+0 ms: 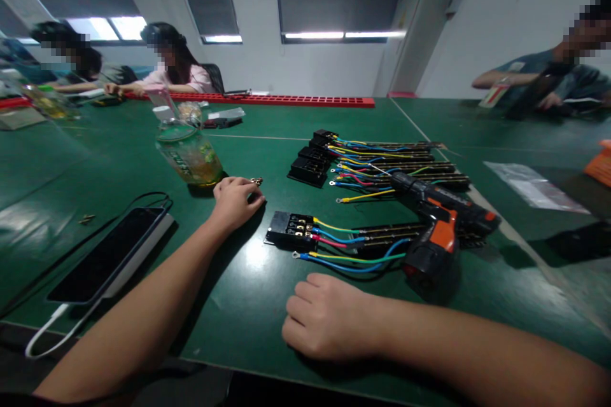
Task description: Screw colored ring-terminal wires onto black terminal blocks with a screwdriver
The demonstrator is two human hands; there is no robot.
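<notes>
My left hand (237,203) rests on the green table with its fingers bent together, the tips at a few small brass screws (258,182). Just behind that hand stands a jar of drink (188,156). My right hand (324,318) lies as a closed fist near the front edge; its inside is hidden. Between the hands and farther back sits a black terminal block (291,229) with coloured wires fixed to one side. A loose blue wire with a ring lug (298,255) lies in front of it. An orange and black cordless screwdriver (439,229) lies across the wired strips.
Several more wired terminal blocks (310,162) lie in a row behind. On the left are a phone (107,254) with a white cable and some loose screws (86,219). A plastic bag (532,184) lies at right. Co-workers sit across the table and at right.
</notes>
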